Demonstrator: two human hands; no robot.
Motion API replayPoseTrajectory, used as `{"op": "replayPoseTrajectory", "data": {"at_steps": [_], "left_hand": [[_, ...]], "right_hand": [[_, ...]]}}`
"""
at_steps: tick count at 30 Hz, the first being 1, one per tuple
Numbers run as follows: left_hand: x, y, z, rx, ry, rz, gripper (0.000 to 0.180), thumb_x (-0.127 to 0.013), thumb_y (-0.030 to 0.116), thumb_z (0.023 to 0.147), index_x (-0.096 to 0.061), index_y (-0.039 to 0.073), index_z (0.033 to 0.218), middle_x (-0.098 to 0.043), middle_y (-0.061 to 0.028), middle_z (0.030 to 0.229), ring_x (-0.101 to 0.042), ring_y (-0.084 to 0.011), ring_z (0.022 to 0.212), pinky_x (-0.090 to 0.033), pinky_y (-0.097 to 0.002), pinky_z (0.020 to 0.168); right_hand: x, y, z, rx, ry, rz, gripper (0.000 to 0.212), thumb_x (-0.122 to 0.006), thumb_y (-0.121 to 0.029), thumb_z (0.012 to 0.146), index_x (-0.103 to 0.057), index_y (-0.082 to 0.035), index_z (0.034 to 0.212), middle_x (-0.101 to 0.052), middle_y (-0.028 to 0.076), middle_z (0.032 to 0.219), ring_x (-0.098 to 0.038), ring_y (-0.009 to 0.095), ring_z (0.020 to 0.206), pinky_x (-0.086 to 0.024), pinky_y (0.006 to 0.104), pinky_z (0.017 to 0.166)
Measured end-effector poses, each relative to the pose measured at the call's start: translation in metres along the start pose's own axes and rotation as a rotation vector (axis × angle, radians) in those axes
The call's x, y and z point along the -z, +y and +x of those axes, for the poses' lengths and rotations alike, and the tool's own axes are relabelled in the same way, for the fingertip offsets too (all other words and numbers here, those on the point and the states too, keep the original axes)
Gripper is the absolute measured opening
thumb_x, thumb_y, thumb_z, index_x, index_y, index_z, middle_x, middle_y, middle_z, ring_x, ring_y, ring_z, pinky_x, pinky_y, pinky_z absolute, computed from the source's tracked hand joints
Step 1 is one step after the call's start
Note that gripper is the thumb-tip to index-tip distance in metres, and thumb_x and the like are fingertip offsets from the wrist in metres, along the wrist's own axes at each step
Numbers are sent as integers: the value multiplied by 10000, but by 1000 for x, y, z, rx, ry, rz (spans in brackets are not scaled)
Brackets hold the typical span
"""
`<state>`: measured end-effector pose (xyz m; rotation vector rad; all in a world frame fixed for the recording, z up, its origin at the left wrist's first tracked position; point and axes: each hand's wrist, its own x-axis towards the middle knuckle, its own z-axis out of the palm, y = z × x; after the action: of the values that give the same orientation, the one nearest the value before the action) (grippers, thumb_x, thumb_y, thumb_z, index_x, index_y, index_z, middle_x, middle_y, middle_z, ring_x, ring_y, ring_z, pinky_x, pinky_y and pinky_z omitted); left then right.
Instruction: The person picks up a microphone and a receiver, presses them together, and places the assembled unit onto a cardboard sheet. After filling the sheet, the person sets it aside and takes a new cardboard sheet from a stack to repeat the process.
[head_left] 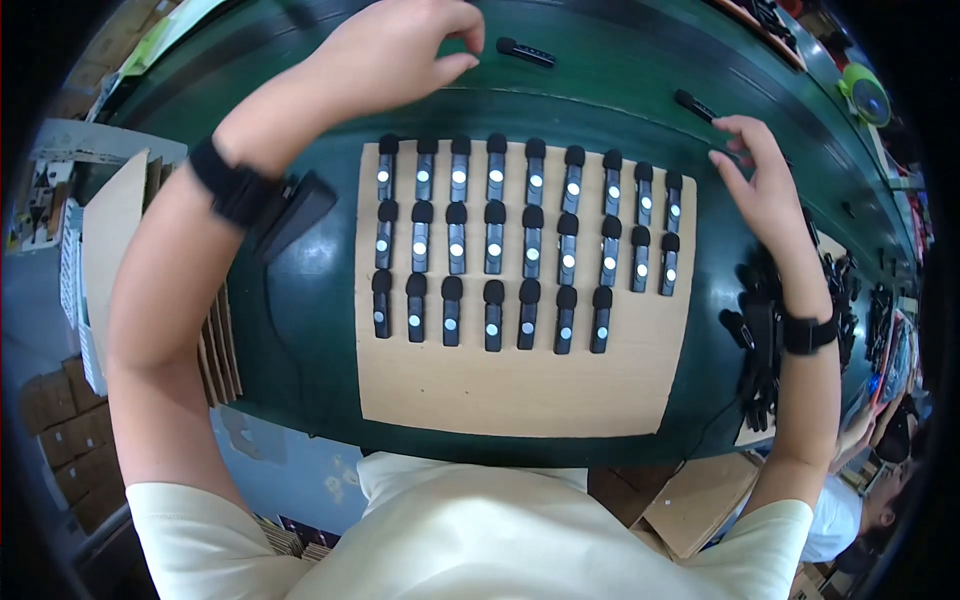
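My left hand reaches over the far side of the table, thumb and forefinger curved with a gap between them. Just right of its fingertips lies a small black clip-on microphone with a foam tip. My right hand is at the far right, thumb and forefinger apart. Another black microphone lies at its forefinger tip; whether they touch, I cannot tell. In front of me, a cardboard sheet carries several like microphones in three rows, foam ends away from me, each with a pale round spot.
The dark green table spans the view. Beside my left wrist stands a black device with a cable. Black microphones and cables are heaped near my right forearm. A green fan is far right; another person sits lower right.
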<state>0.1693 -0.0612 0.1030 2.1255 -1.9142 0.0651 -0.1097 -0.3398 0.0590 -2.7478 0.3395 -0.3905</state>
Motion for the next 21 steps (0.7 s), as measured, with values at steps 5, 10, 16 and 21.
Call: {"op": "replayPoseTrajectory", "data": {"at_steps": [5,10,16,21], "left_hand": [[-44,-60,33,-3,-58,59,188,-708,153,781,-664,33,919,-656,-159,918,-631,-350,937,-501,-434,859],[-63,-67,41,-96,-22,-92,230,-730,174,784,-662,27,947,-659,-161,933,-630,-350,937,-500,-430,853],[-76,-83,40,83,-96,-144,255,-737,162,788,-649,10,973,-669,-170,946,-644,-363,901,-517,-399,821],[-55,-56,-1,318,70,-718,209,-720,140,795,-654,5,940,-672,-174,944,-657,-357,860,-528,-378,786]], "right_hand": [[-31,36,53,-55,46,-94,313,-668,-112,886,-581,-43,1179,-590,136,1149,-582,263,978,-486,346,874],[-41,56,68,-74,-81,-80,310,-663,-121,899,-584,-40,1188,-608,132,1100,-589,267,966,-483,343,898],[-33,31,54,-184,-114,318,310,-622,-69,937,-573,-12,1238,-612,41,1104,-573,123,997,-451,258,901],[-6,-81,-2,-125,35,547,291,-652,-48,922,-608,-13,1207,-623,25,1118,-553,101,936,-449,230,826]]}}
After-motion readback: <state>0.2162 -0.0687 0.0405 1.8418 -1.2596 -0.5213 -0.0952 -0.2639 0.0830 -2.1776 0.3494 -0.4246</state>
